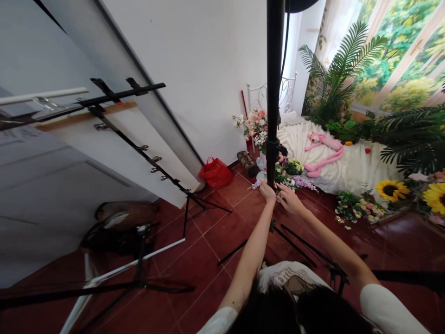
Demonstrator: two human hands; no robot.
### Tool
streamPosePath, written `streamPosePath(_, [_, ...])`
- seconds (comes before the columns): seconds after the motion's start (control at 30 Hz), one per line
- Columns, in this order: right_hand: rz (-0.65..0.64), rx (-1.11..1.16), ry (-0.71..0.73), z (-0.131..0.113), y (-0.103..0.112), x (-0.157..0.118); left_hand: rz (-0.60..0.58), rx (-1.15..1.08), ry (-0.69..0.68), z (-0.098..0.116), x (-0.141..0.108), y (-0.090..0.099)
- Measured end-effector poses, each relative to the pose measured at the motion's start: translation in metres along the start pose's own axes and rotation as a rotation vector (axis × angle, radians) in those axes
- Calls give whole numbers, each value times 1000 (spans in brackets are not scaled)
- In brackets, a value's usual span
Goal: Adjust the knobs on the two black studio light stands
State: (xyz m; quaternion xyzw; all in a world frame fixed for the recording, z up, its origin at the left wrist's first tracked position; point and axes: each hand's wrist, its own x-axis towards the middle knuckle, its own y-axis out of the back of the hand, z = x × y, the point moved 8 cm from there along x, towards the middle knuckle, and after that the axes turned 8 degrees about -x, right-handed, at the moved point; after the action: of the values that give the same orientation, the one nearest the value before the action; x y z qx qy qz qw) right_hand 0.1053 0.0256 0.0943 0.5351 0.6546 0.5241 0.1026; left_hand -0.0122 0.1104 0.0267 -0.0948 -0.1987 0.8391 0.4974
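Observation:
A black light stand [273,93] rises upright in front of me, with a locking collar and knob [276,149] partway up its pole. My left hand [267,191] is closed around the pole below that collar. From the other side my right hand [289,198] grips the same part, its fingers bent against the pole; a small part there is hidden by the fingers. A thin black cable [286,51] hangs beside the upper pole, under the edge of a dark round piece [301,4]. The stand's legs [295,246] spread over the floor beneath my forearms.
On the left, a black backdrop stand [130,141] with clips leans over white boards, near a dark bag [121,227]. A red bag [217,174] sits by the wall. Flowers [255,123], a pink plush toy [325,148] on white cloth, palm leaves and sunflowers [392,189] fill the right.

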Motion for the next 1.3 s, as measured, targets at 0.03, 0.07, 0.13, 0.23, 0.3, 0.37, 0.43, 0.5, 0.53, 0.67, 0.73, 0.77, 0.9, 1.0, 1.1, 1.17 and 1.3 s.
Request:
streamPosePath(0.03, [33, 4, -9, -1, 2, -1, 0, -5, 5, -2, 0, 1])
streamPosePath(0.07, [64, 9, -19, -2, 5, -1, -2, -13, 16, -3, 0, 1])
streamPosePath(0.13, [109, 10, -46, -1, 7, 0, 1, -22, 24, -5, 0, 2])
streamPosePath(0.23, [118, -9, -83, 6, 4, 2, -8, -13, 21, -2, 0, 1])
streamPosePath(0.3, [99, -13, -86, 11, -1, 5, -23, -16, 15, 1, 0, -1])
streamPosePath(0.37, [83, -3, -84, 16, -4, 6, -28, -20, 6, 5, -1, -3])
streamPosePath(0.43, [80, 14, -88, 19, -5, 9, -26, -15, 3, 7, -2, -3])
streamPosePath(0.5, [71, 43, -92, 21, -5, 12, -25, 3, 4, 8, -4, -3])
streamPosePath(0.53, [64, 58, -94, 22, -5, 14, -27, 10, 1, 9, -5, -3])
streamPosePath(0.67, [48, 108, -156, 33, -5, 22, -44, 28, -16, 13, -9, -3])
streamPosePath(0.73, [50, 135, -204, 43, -7, 23, -58, 35, -27, 16, -10, -4])
streamPosePath(0.77, [45, 147, -212, 47, -8, 23, -64, 39, -34, 16, -10, -5])
streamPosePath(0.9, [10, 159, -174, 55, -14, 25, -41, 49, -40, 16, -9, -3])
streamPosePath(1.0, [10, 168, -173, 59, -17, 26, -29, 67, -39, 15, -8, -1])
streamPosePath(1.1, [25, 235, -237, 63, -21, 27, -34, 76, -39, 15, -9, -1])
streamPosePath(1.17, [45, 311, -305, 68, -25, 28, -39, 77, -37, 16, -10, -1])
streamPosePath(1.3, [106, 425, -409, 76, -31, 34, -29, 58, -26, 19, -13, -2])
